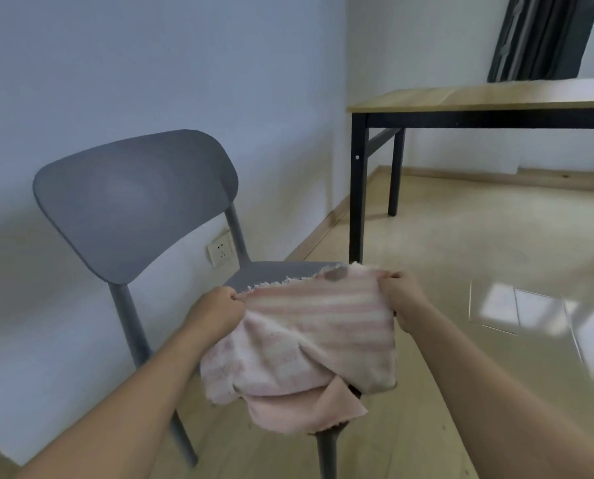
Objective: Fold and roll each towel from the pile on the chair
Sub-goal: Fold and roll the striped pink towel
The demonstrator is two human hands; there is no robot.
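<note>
A pink-and-cream striped towel (316, 316) with a frayed top edge is stretched between both hands above the seat of a grey chair (133, 205). My left hand (216, 307) pinches its upper left corner. My right hand (401, 295) pinches the upper right corner. The towel's lower part hangs down over the seat's front. Below it a plain pink towel (299, 413) lies on the seat and hangs over the front edge. Most of the seat is hidden by the cloth.
A wooden table with black legs (478, 98) stands at the right, close to the chair's far corner. A wall socket (220, 253) sits low on the wall behind the chair. Light wood floor (461, 236) spreads to the right.
</note>
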